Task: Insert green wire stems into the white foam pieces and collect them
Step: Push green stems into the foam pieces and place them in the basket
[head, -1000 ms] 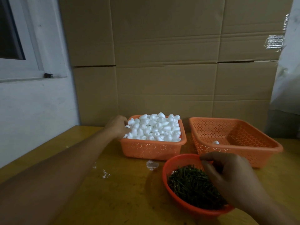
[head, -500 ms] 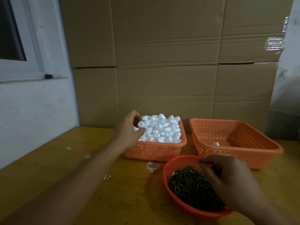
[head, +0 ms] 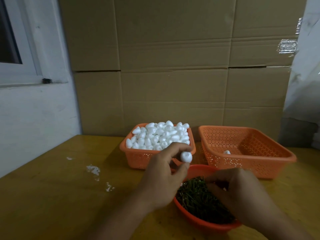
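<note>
Above bowl rim (head: pixel 199 168), left hand (head: pixel 162 181) pinching foam piece (head: pixel 186 156)

Bare table (head: pixel 52 196) leftward; three orange baskets (head: pixel 249 163) crowding centre-right.

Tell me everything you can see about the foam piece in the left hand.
The foam piece is small, white and rounded, like an egg, with a matte, styrofoam-like surface. The left hand pinches it between thumb and fingertips, holding it in the air in front of the full foam basket and above the far rim of the stem bowl. No stem shows in it.
</note>
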{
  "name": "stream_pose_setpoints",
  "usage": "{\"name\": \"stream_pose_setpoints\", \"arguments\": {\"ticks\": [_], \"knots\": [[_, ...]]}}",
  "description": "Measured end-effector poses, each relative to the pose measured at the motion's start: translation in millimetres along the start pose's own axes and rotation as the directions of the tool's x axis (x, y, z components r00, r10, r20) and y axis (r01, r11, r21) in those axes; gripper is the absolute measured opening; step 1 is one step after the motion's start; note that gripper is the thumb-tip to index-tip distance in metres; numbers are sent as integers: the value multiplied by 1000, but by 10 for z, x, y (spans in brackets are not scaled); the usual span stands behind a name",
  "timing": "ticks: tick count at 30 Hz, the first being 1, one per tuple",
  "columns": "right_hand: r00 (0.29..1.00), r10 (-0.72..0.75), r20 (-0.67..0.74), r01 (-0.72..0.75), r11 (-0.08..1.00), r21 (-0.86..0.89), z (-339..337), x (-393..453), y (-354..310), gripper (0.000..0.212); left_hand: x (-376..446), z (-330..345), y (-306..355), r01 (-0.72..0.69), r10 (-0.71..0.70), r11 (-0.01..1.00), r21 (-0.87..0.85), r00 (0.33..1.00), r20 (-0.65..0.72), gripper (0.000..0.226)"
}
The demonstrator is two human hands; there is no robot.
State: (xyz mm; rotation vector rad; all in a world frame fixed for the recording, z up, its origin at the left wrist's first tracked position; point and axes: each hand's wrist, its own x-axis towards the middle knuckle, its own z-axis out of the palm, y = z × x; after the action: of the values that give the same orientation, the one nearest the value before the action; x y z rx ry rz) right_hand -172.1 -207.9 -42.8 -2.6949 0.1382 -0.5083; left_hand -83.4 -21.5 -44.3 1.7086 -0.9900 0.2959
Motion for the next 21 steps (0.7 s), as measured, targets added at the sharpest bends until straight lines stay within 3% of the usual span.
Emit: {"name": "stream_pose_setpoints", "arguments": {"ticks": [5,9,12,15,21], "knots": [[993,-17,114,26,997,-79,8,6,-8,20,-102,51,67,-74,69,996,52,993,93,25],[981,-22,193,55,984,-170,16,11,-50,18,-141,75,75,-21,20,1000,0,986,167,24],[973,-10,230,75,959,-272,29,27,-94,35,-163,132,72,40,-27,997,-59,977,209,35],[960,-18,280,105,949,-297,66,46,-144,44,-186,192,50,55,-41,996,-66,979,200,36],[950,-28,310,115,958,-264,172,100,-171,35,-158,182,14,88,-59,977,-193,986,153,20]]}}
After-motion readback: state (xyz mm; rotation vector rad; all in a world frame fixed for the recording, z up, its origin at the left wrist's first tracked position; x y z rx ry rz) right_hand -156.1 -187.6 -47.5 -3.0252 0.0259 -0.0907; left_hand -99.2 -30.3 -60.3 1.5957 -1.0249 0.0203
